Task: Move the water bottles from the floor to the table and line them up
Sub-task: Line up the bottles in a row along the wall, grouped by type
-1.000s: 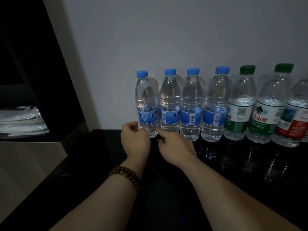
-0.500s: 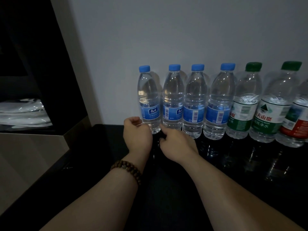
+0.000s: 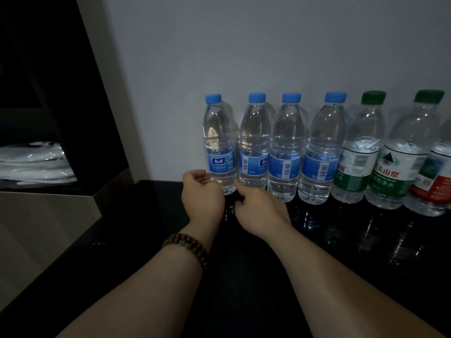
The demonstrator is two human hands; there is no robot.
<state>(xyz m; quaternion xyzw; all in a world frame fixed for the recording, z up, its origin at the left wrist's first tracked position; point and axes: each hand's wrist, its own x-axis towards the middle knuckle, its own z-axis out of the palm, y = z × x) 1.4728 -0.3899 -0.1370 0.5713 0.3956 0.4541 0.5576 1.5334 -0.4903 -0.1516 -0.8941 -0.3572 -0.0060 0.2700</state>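
Observation:
Several clear water bottles stand in a row on the black table (image 3: pixel 244 264) against the wall. The left ones have blue caps and blue labels, then come two green-capped bottles (image 3: pixel 353 167) and a red-labelled bottle (image 3: pixel 434 186), cut off at the right edge. My left hand (image 3: pixel 202 193), with a bead bracelet on the wrist, curls round the base of the leftmost blue-capped bottle (image 3: pixel 219 147) from the left. From the right, my right hand (image 3: pixel 258 206) meets the same base, index fingertip between it and the second bottle (image 3: pixel 253 147). Its thumb is hidden.
A grey wall (image 3: pixel 268 45) runs right behind the row. At the left stands a dark cabinet (image 3: pixel 48 69) with a shelf holding white folded items (image 3: pixel 34 162). A beige surface (image 3: pixel 36 228) lies below the table's left edge.
The leftmost bottle has turned on the spot, so its label logo now faces me. Both hands stay at its base. The view has shifted slightly.

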